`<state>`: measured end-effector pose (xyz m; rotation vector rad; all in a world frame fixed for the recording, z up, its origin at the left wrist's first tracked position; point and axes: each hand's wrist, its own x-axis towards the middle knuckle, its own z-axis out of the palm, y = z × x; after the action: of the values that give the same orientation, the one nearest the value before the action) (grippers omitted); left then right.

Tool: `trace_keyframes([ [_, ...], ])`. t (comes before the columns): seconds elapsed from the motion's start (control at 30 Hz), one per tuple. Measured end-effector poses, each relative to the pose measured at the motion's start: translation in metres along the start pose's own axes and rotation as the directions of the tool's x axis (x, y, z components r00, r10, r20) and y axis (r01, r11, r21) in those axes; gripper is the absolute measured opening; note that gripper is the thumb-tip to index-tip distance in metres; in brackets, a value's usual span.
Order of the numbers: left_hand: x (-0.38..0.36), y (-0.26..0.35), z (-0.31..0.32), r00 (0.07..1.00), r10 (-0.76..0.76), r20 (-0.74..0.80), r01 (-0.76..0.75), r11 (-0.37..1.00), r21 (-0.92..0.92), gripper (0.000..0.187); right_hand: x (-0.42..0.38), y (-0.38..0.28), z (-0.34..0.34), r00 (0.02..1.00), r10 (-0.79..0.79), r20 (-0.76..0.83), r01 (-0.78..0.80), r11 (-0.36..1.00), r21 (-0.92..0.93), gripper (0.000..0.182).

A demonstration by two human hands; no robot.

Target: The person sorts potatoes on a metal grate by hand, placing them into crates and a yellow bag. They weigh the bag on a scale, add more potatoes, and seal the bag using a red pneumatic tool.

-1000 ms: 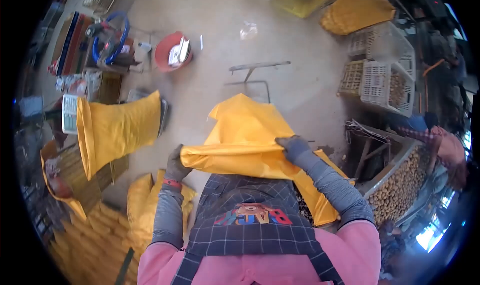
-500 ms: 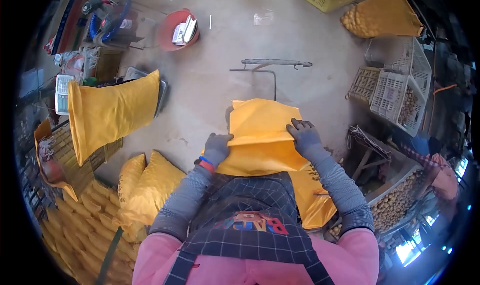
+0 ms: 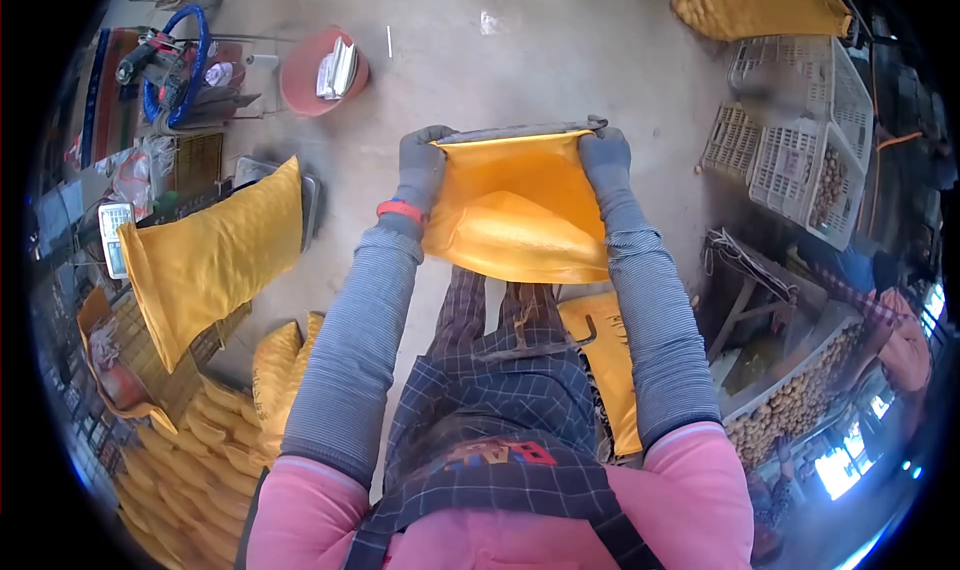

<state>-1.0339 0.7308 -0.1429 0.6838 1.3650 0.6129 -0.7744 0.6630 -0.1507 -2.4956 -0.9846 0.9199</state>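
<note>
A yellow woven sack (image 3: 515, 235) hangs in front of me with its mouth held wide, its far rim along a dark horizontal bar (image 3: 510, 130). My left hand (image 3: 421, 160), in a grey glove, is closed around the sack's far left corner at the bar's end. At the opposite corner, my right hand (image 3: 605, 158), gloved too, grips the rim beside the bar's right end. The fingertips of both hands are mostly hidden behind the bar and sack. Below the sack, a thin metal rod with a hooked end (image 3: 540, 348) crosses in front of my apron.
A filled yellow sack (image 3: 220, 245) rests on a scale at left, with many stacked sacks (image 3: 190, 470) below. A red bucket (image 3: 305, 75) holds papers. White crates (image 3: 800, 180) stand at right, above a bin of potatoes (image 3: 790, 395). Another yellow sack (image 3: 605, 360) lies by my legs.
Both hands have moved forward from the sack's sides to the bar, carrying the sack along. Its mouth is now spread apart, and the hooked rod shows nearer my waist.
</note>
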Motion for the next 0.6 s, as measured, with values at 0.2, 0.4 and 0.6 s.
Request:
trace_keyframes([
  [0.2,0.007,-0.024,-0.012,0.991,0.09,0.095,-0.115,0.947,0.3,0.034,0.023,0.059,0.07,0.852,-0.519,-0.066,0.42,0.754,-0.505,0.012],
  [0.4,0.017,-0.088,-0.043,0.88,0.443,0.173,-0.427,0.578,0.695,0.025,0.009,0.044,0.061,0.865,-0.502,0.02,0.496,0.846,-0.195,0.015],
  [0.6,-0.093,-0.123,-0.08,0.875,0.48,-0.06,-0.174,0.428,0.887,0.044,-0.089,0.14,-0.012,0.918,-0.292,0.269,0.394,0.761,-0.515,0.051],
])
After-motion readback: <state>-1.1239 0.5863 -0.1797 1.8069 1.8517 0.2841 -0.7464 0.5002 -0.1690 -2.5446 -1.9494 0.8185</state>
